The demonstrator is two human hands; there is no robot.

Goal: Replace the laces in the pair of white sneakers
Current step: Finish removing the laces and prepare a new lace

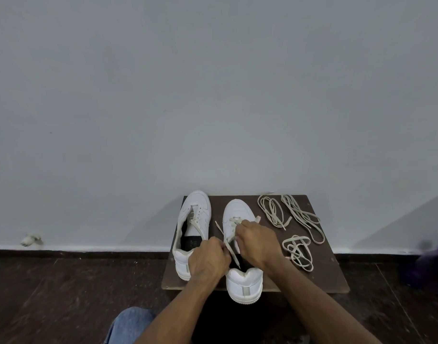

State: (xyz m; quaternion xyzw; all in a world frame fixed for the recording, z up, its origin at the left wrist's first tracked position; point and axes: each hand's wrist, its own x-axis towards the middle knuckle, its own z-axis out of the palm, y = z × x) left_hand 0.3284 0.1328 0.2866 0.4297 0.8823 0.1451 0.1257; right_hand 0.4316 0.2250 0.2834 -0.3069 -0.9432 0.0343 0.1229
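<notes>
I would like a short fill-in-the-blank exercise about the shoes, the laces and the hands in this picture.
1. Both hands work on the white sneaker on the ___ side.
2. The left hand pinches a beige ___ of that sneaker.
3. ___ loose bundles of beige laces lie on the dark brown wooden board.

Missing words: right; lace; Three

bare forearms [319, 301], blue denim knee [128, 324].

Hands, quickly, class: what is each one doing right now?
Left hand: pinching the lace of the right sneaker.
Right hand: gripping the same lace higher up.
</notes>
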